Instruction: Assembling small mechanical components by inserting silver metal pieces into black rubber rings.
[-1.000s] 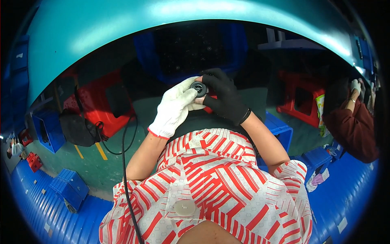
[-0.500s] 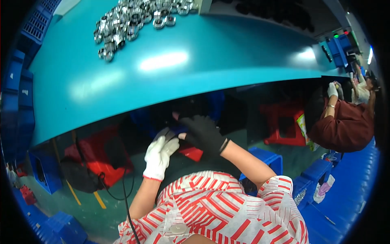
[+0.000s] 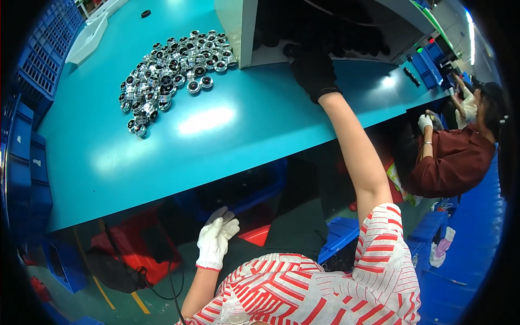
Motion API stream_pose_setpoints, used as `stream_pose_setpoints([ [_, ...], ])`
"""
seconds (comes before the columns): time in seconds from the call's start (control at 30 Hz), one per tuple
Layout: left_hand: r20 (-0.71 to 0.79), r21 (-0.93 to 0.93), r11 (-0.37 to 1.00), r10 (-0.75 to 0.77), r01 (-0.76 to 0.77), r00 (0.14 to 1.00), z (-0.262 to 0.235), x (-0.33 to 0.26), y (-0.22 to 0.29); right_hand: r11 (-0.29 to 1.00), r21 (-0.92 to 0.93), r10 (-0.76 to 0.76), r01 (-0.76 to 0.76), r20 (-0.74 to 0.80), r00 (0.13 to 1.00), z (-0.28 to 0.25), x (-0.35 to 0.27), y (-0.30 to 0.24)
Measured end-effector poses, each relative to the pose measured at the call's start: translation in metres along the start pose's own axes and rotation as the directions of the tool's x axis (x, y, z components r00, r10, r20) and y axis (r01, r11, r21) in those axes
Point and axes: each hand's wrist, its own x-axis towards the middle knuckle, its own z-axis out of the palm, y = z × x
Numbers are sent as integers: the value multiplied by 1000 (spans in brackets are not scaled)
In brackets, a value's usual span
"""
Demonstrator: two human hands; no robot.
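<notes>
Fingers on the right hand (image 3: 315, 75) are at the mouth of the bin (image 3: 247, 33) with the black parts (image 3: 374, 44); black on black, so can't tell if they've grabbed one. A wrist snagging that pale lip (image 3: 271, 58) could drag a part out onto the smooth, shiny teal desk (image 3: 281, 122). Part shapes are too dim to call. Silver pieces (image 3: 166, 79), round and glossy with dark centres, heap up left of the bin; a bump could roll one. Left hand (image 3: 216, 238), in white knit, hovers short of the desk edge, fingers loosely curled, apparently empty.
</notes>
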Motion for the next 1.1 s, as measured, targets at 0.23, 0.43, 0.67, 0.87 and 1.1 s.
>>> stream_pose_setpoints([
  [0.23, -5, 169, 972, 167, -164, 986, 3, -14, -6, 207, 906, -97, -370, 395, 914, -58, -124, -84],
  [0.43, 365, 472, 651, 469, -594, 804, 56, -33, 24, -254, 342, -295, -904, 863, 410, -64, -232, -116],
  [0.67, 267, 611, 671, 324, -419, 908, 46, -41, 9, -489, 22, -399, -872, 884, 246, -32, -285, -136],
  [0.87, 407, 739, 300, 515, -604, 754, 44, -46, 16, -567, -109, -491, -816, 840, 230, -19, -307, -142],
  [1.1, 388, 762, 301, 497, -574, 776, 40, -47, 13, -576, -99, -480, -812, 844, 238, -19, -304, -144],
])
